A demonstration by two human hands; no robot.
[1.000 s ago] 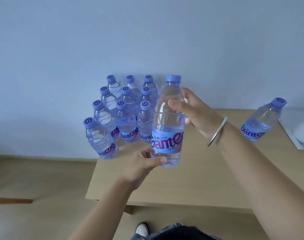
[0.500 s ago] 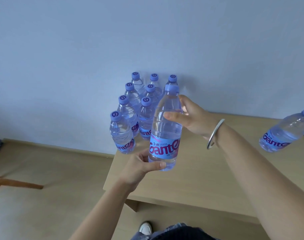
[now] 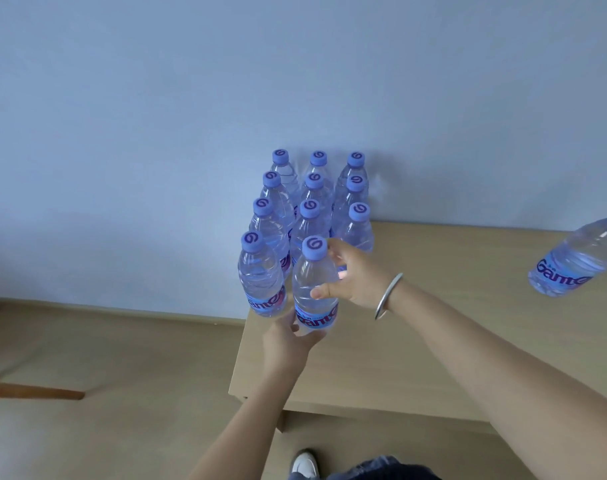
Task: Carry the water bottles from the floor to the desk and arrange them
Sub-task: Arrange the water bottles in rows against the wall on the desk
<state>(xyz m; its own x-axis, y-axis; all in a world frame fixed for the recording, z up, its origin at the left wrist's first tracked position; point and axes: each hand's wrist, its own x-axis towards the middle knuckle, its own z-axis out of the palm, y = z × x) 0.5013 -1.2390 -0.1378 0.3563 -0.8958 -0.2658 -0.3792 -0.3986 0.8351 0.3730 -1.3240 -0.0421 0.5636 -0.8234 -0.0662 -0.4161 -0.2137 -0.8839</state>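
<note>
Currently I log: right hand (image 3: 359, 277), thumb and fingers curled round the upper body of the front bottle (image 3: 314, 289); left hand (image 3: 288, 341), fingers wrapped round its base. Bottle upright at the desk's (image 3: 416, 341) near-left corner, touching its neighbour at 9 o'clock.

Count: eleven bottles in the cluster (image 3: 312, 216), blue caps, rows of three running toward 12 o'clock against the wall (image 3: 156, 98); I count one stray bottle (image 3: 575, 261) at 3 o'clock, well apart. One bangle (image 3: 386, 296) on the right wrist. One white shoe (image 3: 305, 465) at 6 o'clock. Wooden bar (image 3: 31, 391) on the floor, 8 o'clock.
</note>
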